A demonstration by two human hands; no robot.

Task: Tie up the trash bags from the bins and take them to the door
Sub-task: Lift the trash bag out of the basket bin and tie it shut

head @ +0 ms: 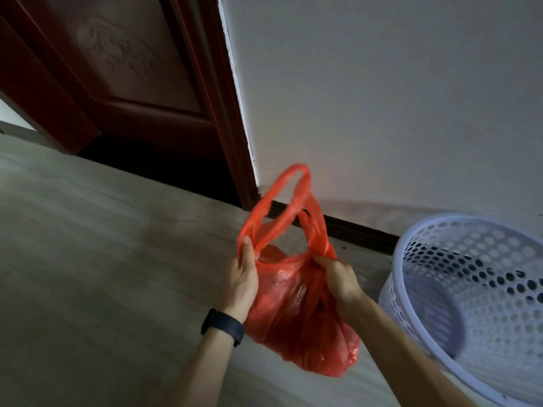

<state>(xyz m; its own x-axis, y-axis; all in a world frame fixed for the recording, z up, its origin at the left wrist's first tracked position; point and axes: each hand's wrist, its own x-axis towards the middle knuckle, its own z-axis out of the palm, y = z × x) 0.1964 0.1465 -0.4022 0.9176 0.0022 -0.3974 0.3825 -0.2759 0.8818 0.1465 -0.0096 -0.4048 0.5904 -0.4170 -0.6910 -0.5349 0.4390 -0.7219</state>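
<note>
I read no legible writing. My left hand (242, 277) and right hand (338, 276) each grip the red trash bag (296, 312), contents indistinct, beside the white perforated bin (470, 304).

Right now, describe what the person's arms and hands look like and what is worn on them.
Both forearms are bare, with no sleeves in view. The left hand has a dark wristband, like a fitness tracker or watch with a plain black strap, around its wrist. The right hand and its wrist wear nothing visible: no glove, ring or band. Neither hand is gloved.
</note>
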